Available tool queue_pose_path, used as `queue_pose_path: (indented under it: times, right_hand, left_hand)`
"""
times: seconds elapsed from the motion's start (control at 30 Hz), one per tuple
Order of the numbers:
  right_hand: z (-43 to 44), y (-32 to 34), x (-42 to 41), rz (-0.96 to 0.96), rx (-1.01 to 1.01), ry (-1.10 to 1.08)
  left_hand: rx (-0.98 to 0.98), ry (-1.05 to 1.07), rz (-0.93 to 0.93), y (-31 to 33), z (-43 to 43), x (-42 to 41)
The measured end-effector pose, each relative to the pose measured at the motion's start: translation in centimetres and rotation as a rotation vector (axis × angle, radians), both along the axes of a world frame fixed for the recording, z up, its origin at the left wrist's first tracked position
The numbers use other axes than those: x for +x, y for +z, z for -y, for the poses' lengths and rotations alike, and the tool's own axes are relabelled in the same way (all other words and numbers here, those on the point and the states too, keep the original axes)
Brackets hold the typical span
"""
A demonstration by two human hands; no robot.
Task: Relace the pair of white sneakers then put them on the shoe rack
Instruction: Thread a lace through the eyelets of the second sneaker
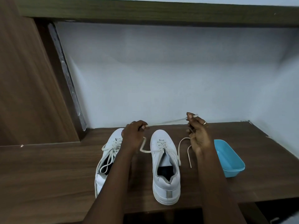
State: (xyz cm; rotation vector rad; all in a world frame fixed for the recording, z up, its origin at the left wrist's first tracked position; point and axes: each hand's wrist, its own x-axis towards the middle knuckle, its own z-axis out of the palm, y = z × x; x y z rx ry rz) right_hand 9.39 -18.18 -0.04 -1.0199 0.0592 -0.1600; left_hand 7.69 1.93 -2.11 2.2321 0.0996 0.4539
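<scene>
Tension first: left hand (131, 135) and right hand (198, 135) pinch the flat white shoelace (168, 121) taut at twelve o'clock of the half-laced white low-top sneaker (165, 160); level ends, then thread.

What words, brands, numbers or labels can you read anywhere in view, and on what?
No readable text anywhere in this view.
left sneaker: no logo or print shows.
right sneaker: no print; its grey heel patch looks blank.
blue tub: no label shows.
lace, pinched between left hand and right hand: plain.
</scene>
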Motion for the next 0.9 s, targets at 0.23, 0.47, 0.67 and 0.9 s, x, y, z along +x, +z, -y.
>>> queue_pose_path:
  times: [0.23,0.47,0.67,0.9]
  right_hand:
    - [0.4,-0.5,0.1,0.001,0.009,-0.031]
    - [-1.4,0.0,-0.7,0.074,-0.509,0.088]
    - [-2.2,-0.8,-0.8,0.026,-0.602,0.241]
    - [-1.8,-1.3,-0.2,-0.013,-0.770,0.292]
  left_hand:
    - [0.056,0.187,0.069,0.3,-1.5,0.1]
    - [-0.166,-0.152,0.043,2.0,1.6,-1.4]
    - [-0.472,-0.334,-0.071,1.4,4.2,-2.5]
    - [-0.502,-0.285,-0.186,1.1,4.3,-2.1]
